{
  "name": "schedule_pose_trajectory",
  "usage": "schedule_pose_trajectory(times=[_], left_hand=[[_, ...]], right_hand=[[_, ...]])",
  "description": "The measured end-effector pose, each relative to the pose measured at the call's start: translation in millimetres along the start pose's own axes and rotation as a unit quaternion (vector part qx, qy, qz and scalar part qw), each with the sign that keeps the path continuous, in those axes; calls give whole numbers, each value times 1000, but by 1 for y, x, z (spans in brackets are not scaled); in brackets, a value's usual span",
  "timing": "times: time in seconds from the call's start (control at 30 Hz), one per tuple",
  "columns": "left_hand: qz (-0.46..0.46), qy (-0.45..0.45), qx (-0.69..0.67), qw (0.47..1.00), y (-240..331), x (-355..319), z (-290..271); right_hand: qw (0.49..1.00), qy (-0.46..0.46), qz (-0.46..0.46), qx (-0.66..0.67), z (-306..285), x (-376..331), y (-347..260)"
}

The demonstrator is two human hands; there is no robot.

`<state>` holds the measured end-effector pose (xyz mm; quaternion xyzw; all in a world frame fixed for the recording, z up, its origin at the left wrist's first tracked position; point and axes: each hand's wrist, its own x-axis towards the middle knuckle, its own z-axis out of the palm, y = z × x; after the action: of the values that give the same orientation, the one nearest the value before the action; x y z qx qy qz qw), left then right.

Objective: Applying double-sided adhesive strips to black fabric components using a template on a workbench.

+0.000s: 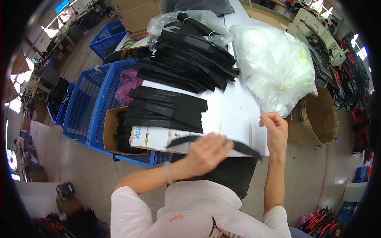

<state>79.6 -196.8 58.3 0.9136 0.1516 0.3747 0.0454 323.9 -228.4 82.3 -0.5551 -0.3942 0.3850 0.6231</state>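
Note:
A black fabric strip [247, 150] lies across the near edge of the white board, bowed, with both ends hanging lower and its right end blurred. My left hand [210, 152] is closed over its middle, hiding that part and the fingertips' grip. To the right of the strip, my right hand [275, 129] is raised with thumb and fingers curled together; whatever may be between them cannot be made out. Beyond my left hand rests a small stack of black strips [166, 109] with pale printing. Farther back is a large heap of similar black strips [190, 59].
The white board [234, 113] forms the work surface. A bulging clear plastic bag [274, 67] stands at its right, above a cardboard box [317, 119]. On the left are blue crates [85, 105] and an open carton [112, 131]. A sewing machine [317, 33] is at the far right.

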Motion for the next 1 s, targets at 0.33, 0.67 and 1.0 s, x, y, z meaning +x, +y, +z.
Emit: schedule_pose_trajectory(times=[0.33, 0.67, 1.0], left_hand=[[-201, -24, 121, 972, -155, -81, -27], [-228, 24, 104, 968, -150, -78, -17], [-387, 385, -631, 552, -129, 17, -60]], right_hand=[[951, -137, -207, -186, 133, 94, 19], [725, -70, -431, -533, 248, 177, 85], [685, -117, -597, -400, 192, 83, 0]])
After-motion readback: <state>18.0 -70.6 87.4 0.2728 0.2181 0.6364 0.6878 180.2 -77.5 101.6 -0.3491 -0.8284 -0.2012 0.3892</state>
